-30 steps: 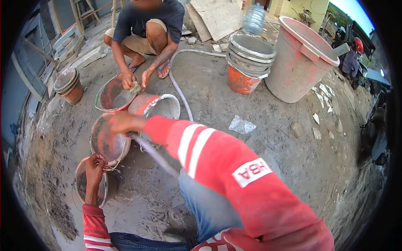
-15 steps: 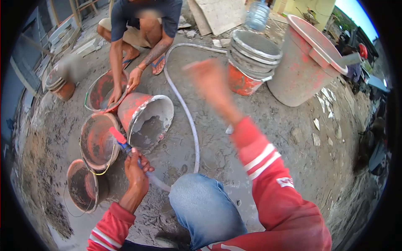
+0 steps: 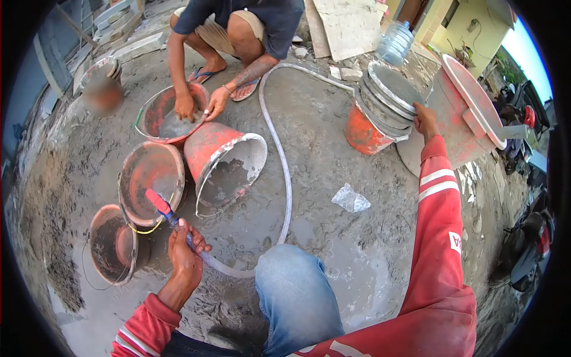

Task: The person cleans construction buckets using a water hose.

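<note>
My left hand [image 3: 185,253] is closed around a hose [image 3: 226,269] just behind its red and blue nozzle [image 3: 160,205]. The nozzle points up over an upright bucket [image 3: 132,196] with dirty red walls. My right arm is stretched out to the far right, and my right hand [image 3: 426,121] grips the rim of a stack of buckets [image 3: 370,131], caked in grey with orange-red below. Its fingertips are partly hidden. Beside the first bucket, another red bucket [image 3: 208,146] lies tipped, its mouth toward me. A third bucket [image 3: 107,262] stands at the lower left.
A co-worker squats opposite, both hands [image 3: 185,107] at a red bucket [image 3: 146,113] holding greyish water. A big tub [image 3: 458,113] stands behind the stack. The hose curves across wet ground past a crumpled plastic bag [image 3: 351,199]. A clear water jug [image 3: 395,43] stands farther back.
My right hand has swung right and taken hold of the bucket stack's rim. My left hand still grips the hose. The view has shifted, and the plastic bag has come into sight.
</note>
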A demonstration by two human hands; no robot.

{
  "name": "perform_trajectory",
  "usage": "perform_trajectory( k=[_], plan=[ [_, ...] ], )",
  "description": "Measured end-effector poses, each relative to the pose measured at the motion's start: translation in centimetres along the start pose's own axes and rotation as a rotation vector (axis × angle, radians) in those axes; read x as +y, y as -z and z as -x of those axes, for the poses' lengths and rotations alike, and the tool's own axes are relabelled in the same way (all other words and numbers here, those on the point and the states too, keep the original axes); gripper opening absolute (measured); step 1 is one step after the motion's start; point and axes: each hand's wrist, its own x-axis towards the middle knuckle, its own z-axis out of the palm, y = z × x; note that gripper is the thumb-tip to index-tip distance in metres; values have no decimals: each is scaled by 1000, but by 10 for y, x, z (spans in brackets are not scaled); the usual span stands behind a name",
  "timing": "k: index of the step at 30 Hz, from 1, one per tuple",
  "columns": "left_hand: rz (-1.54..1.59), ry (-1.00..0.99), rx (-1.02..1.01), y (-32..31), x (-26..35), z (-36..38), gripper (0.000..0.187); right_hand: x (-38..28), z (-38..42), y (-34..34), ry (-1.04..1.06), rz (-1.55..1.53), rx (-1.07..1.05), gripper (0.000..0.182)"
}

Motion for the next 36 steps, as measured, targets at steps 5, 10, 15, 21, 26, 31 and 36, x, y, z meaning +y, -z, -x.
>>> perform_trajectory(
  k=[5,10,15,21,26,31,36],
  plan=[
    [-22,-44,-24,16,-2,-8,32,-11,-33,-16,-136,-384,-72,24],
    [-7,-38,16,31,8,6,32,-36,5,-16,-174,-758,-44,15],
    [-2,-48,52,36,16,1,32,-100,-19,26,121,-1038,-16,17],
    [-29,-38,-11,19,16,2,29,-212,89,124,494,-543,-135,18],
    [45,11,153,10,-3,16,22,-253,213,124,662,-621,-616,17],
    [-130,35,237,16,-22,13,31,-285,389,37,514,-721,-1244,24],
    [-37,-125,332,33,-47,-11,44,-246,582,-125,791,-622,-1442,37]
  ],
)
